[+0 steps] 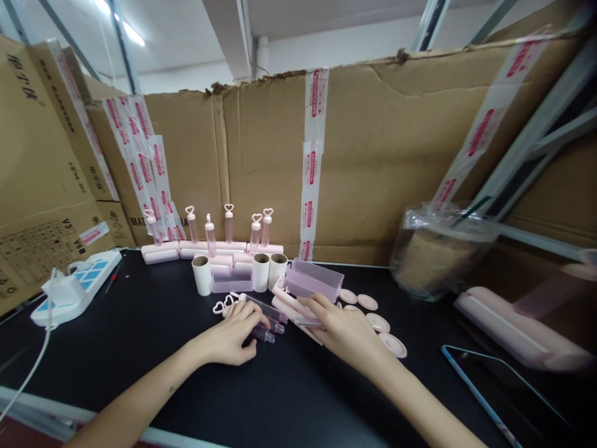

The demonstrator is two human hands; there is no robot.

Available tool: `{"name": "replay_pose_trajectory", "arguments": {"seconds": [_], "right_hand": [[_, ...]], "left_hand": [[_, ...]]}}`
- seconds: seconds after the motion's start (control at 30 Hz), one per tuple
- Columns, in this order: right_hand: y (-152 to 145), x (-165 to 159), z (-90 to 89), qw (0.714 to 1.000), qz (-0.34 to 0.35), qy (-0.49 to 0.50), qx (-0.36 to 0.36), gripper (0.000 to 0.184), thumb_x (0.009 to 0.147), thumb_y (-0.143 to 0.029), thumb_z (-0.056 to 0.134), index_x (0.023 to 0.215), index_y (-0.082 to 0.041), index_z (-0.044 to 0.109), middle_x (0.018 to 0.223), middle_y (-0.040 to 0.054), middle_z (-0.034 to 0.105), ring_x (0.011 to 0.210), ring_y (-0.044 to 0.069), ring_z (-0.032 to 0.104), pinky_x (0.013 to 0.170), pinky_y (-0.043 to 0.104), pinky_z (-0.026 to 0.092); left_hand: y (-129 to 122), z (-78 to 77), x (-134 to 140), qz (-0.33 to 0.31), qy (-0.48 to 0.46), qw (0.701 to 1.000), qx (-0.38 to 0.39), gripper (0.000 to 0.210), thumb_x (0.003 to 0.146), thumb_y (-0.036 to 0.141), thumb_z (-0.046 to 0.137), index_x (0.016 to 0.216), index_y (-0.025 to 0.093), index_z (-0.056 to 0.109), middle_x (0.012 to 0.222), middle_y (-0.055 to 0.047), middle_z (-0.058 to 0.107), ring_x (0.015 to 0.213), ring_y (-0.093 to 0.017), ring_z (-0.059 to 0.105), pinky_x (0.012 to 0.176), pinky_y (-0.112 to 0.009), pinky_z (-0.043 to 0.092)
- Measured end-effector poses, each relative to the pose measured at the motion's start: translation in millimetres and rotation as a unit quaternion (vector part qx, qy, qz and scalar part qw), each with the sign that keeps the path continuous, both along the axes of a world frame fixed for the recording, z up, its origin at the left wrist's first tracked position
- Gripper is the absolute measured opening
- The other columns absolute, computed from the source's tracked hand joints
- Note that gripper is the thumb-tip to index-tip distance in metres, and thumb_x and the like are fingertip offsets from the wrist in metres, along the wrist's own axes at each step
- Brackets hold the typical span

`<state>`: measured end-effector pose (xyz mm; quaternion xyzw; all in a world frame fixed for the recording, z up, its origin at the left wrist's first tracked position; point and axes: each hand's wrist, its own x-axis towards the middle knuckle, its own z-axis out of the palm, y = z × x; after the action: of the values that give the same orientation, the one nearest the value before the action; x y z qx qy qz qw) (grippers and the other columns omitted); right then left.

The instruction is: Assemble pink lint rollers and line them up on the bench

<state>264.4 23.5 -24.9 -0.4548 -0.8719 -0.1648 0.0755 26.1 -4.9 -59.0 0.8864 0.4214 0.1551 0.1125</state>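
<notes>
My left hand [240,331] curls over several clear tubes [269,334] with pink heart-shaped handles [219,307], which lie side by side on the black table. Its fingers cover the tubes' middles. To the right, my right hand [342,326] has its fingers bent round a slim clear piece [308,323], partly hidden beneath them. Long pink pieces [288,303] lie under and beside those fingertips. Just behind is an open translucent lilac tray [314,281]. Several round pink discs [377,322] are scattered right of my right hand.
Behind stand white cardboard rolls [202,275], a second lilac tray [232,280] and upright heart-topped tubes [229,224] on pink cases [159,252]. A power strip [88,283] lies left. A phone [501,392], a pink case [520,330] and a bagged cup [426,258] are right. Cardboard walls [373,155] enclose the back.
</notes>
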Motion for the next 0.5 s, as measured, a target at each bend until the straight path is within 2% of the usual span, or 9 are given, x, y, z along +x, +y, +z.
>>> {"name": "replay_pose_trajectory", "arguments": {"seconds": [0.1,0.17,0.27,0.4,0.5], "right_hand": [[1,3,-0.1,1.0,0.008,0.021,0.001,0.038,0.082,-0.022,0.05,0.119,-0.024,0.053,0.104,0.0046,0.066,0.063,0.018,0.067,0.046,0.025,0.041],[3,8,0.9,0.999,0.013,0.049,0.005,0.041,0.082,-0.023,0.051,0.122,-0.026,0.051,0.104,0.0036,0.065,0.068,0.019,0.067,0.047,0.025,0.042],[4,13,8.3,0.993,0.016,0.116,0.017,0.035,0.083,-0.026,0.051,0.118,-0.028,0.054,0.1,0.0024,0.065,0.078,0.02,0.066,0.055,0.026,0.045],[1,16,35.9,0.976,0.021,0.216,-0.007,0.025,0.084,-0.027,0.049,0.106,-0.028,0.061,0.099,0.0009,0.066,0.082,0.017,0.065,0.062,0.023,0.046],[10,11,65.3,0.974,0.024,0.227,-0.011,0.02,0.082,-0.029,0.049,0.095,-0.026,0.065,0.096,0.0006,0.066,0.081,0.017,0.064,0.062,0.024,0.043]], "left_hand": [[-3,0.9,2,0.01,0.015,1.0,0.024,0.043,0.072,0.012,0.047,0.113,0.023,0.041,0.11,-0.006,0.044,0.108,-0.025,0.038,0.096,-0.043,0.031],[-5,1.6,4,0.019,0.028,0.998,0.043,0.048,0.072,0.012,0.047,0.118,0.021,0.038,0.114,-0.008,0.043,0.11,-0.026,0.037,0.098,-0.046,0.028],[-7,1.8,6,0.02,0.045,0.998,0.05,0.048,0.073,0.012,0.046,0.12,0.019,0.036,0.115,-0.009,0.044,0.112,-0.027,0.036,0.099,-0.045,0.028],[-6,2.1,4,0.024,0.043,0.998,0.047,0.042,0.077,0.015,0.045,0.119,0.02,0.036,0.115,-0.009,0.045,0.111,-0.027,0.038,0.097,-0.045,0.031],[-4,3.5,1,0.022,0.029,0.999,0.035,0.039,0.081,0.018,0.044,0.119,0.022,0.035,0.117,-0.009,0.045,0.113,-0.028,0.038,0.097,-0.046,0.03]]}}
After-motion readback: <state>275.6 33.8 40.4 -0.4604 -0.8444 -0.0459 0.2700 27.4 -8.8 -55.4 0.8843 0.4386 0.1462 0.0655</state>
